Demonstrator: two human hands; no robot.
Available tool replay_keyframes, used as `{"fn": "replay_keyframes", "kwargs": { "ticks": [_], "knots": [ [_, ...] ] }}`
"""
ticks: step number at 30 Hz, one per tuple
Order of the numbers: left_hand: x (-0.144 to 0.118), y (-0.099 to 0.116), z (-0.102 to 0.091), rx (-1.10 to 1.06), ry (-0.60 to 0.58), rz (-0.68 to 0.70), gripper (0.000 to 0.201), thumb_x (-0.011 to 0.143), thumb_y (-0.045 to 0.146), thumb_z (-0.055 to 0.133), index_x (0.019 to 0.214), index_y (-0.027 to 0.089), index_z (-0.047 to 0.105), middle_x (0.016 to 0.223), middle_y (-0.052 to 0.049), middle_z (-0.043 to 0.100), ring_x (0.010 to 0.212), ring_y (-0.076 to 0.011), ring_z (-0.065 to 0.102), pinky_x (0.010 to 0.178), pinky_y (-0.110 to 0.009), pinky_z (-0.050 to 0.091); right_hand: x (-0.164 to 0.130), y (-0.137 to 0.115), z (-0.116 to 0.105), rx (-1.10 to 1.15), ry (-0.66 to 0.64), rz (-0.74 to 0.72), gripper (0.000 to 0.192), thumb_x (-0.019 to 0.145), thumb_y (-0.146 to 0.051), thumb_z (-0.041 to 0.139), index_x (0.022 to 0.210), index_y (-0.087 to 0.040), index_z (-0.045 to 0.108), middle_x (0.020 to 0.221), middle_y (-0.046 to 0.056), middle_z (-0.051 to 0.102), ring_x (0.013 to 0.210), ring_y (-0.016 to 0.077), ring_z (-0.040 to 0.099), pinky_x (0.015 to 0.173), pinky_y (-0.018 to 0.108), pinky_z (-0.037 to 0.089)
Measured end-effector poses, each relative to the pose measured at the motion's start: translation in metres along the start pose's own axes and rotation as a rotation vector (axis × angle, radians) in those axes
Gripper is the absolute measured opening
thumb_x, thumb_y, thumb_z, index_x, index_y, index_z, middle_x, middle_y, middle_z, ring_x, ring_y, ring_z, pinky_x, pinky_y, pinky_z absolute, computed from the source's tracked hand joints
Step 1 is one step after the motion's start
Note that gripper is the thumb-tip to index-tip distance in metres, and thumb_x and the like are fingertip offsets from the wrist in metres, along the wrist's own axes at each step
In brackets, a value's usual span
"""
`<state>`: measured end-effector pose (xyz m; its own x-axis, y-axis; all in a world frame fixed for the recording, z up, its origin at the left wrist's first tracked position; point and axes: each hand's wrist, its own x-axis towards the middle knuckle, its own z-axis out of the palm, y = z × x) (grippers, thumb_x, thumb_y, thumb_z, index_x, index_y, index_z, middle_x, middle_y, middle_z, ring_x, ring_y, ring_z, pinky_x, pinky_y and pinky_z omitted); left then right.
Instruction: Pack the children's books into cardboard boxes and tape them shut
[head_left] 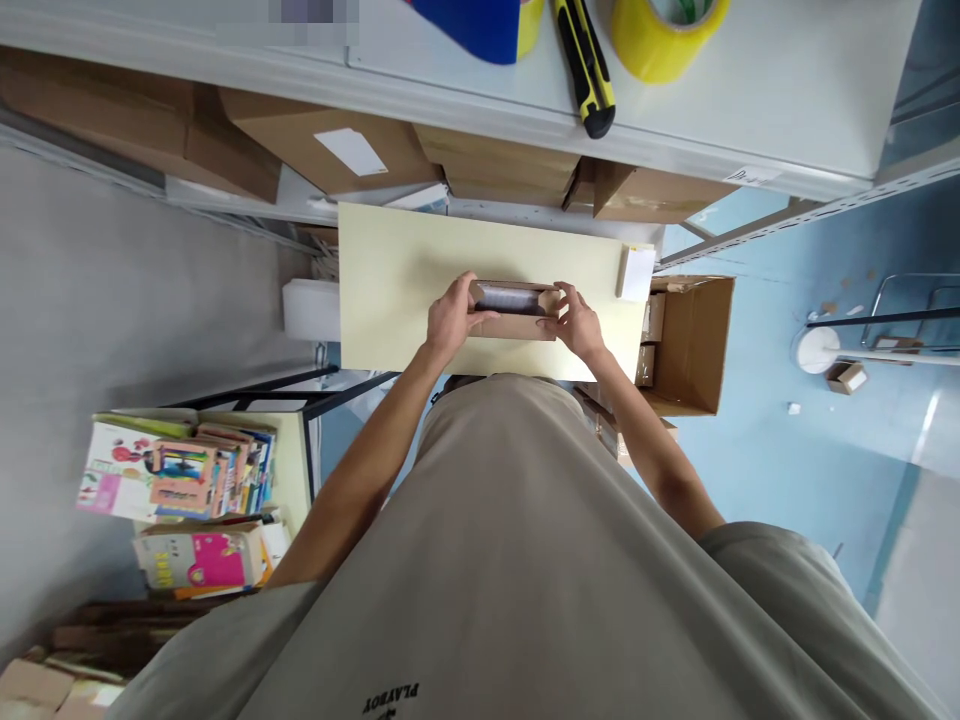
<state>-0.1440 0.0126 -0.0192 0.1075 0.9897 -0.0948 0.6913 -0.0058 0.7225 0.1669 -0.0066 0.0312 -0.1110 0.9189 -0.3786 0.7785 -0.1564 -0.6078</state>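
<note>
A small brown cardboard box (516,322) lies open on the pale yellow table (390,290), with something grey and shiny inside it. My left hand (450,318) grips the box's left end, thumb over the rim. My right hand (576,320) holds the right end, fingers on the flap. Both forearms reach down from my grey shirt to the table's near edge.
A white shelf (750,90) above carries a yellow tape roll (664,35), a yellow-black utility knife (586,65) and a blue object (480,25). Cardboard boxes (337,150) sit under it. An open carton (686,345) stands right of the table. Books (180,470) are stacked at left.
</note>
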Motion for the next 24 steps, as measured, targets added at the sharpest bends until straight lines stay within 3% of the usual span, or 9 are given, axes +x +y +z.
{"fn": "replay_keyframes", "kwargs": {
  "ticks": [5,9,11,13,16,19,24],
  "knots": [
    [-0.028,-0.004,0.015,-0.023,0.043,0.055,0.053,0.102,0.057,0.088,0.141,0.025,0.070,0.115,-0.011,0.074,0.111,-0.0299,0.076,0.107,-0.046,0.065,-0.016,0.002,0.019,-0.201,0.041,-0.020,0.056,0.111,-0.040,0.071,0.165,-0.028,0.060,0.152,0.014,0.071,0.100,0.0288,0.081,0.090,0.047,0.071],
    [-0.054,0.000,0.018,0.034,0.156,-0.025,0.044,0.105,0.052,0.084,0.135,0.019,0.078,0.139,-0.023,0.066,0.139,-0.0393,0.067,0.126,-0.060,0.053,-0.030,0.011,0.031,-0.269,0.083,-0.094,0.046,0.117,-0.046,0.060,0.160,-0.031,0.069,0.156,0.015,0.066,0.115,0.0319,0.078,0.081,0.044,0.074],
    [-0.055,-0.001,0.012,0.056,0.184,-0.024,0.040,0.108,0.054,0.079,0.130,0.020,0.081,0.153,-0.026,0.062,0.151,-0.0429,0.060,0.131,-0.066,0.047,-0.032,0.015,0.035,-0.276,0.115,-0.140,0.045,0.119,-0.046,0.058,0.160,-0.031,0.069,0.159,0.016,0.065,0.127,0.0328,0.074,0.084,0.044,0.075],
    [-0.047,-0.005,0.004,0.037,0.109,0.073,0.035,0.113,0.053,0.069,0.126,0.023,0.082,0.159,-0.023,0.064,0.159,-0.0416,0.055,0.135,-0.067,0.045,-0.029,0.018,0.037,-0.307,0.140,-0.180,0.042,0.122,-0.043,0.053,0.157,-0.029,0.072,0.162,0.016,0.065,0.133,0.0319,0.071,0.093,0.045,0.075],
    [-0.029,-0.014,-0.006,-0.010,-0.031,0.232,0.034,0.119,0.048,0.057,0.123,0.026,0.083,0.152,-0.016,0.075,0.157,-0.0346,0.061,0.136,-0.063,0.049,-0.018,0.021,0.039,-0.344,0.191,-0.223,0.041,0.123,-0.035,0.046,0.146,-0.028,0.080,0.155,0.015,0.073,0.131,0.0300,0.071,0.106,0.046,0.072],
    [-0.017,-0.023,-0.007,-0.006,-0.047,0.274,0.033,0.119,0.043,0.055,0.119,0.027,0.085,0.143,-0.013,0.081,0.149,-0.0314,0.068,0.132,-0.060,0.055,-0.008,0.023,0.038,-0.345,0.222,-0.265,0.040,0.122,-0.033,0.048,0.135,-0.027,0.085,0.141,0.013,0.082,0.124,0.0294,0.073,0.104,0.045,0.072],
    [-0.018,-0.026,-0.008,0.037,-0.086,0.263,0.029,0.116,0.035,0.059,0.112,0.028,0.086,0.139,-0.014,0.083,0.147,-0.0321,0.069,0.130,-0.062,0.054,-0.013,0.021,0.027,-0.363,0.083,-0.281,0.046,0.121,-0.022,0.041,0.133,-0.024,0.085,0.148,0.012,0.083,0.132,0.0292,0.073,0.095,0.041,0.069]
  ]
}}
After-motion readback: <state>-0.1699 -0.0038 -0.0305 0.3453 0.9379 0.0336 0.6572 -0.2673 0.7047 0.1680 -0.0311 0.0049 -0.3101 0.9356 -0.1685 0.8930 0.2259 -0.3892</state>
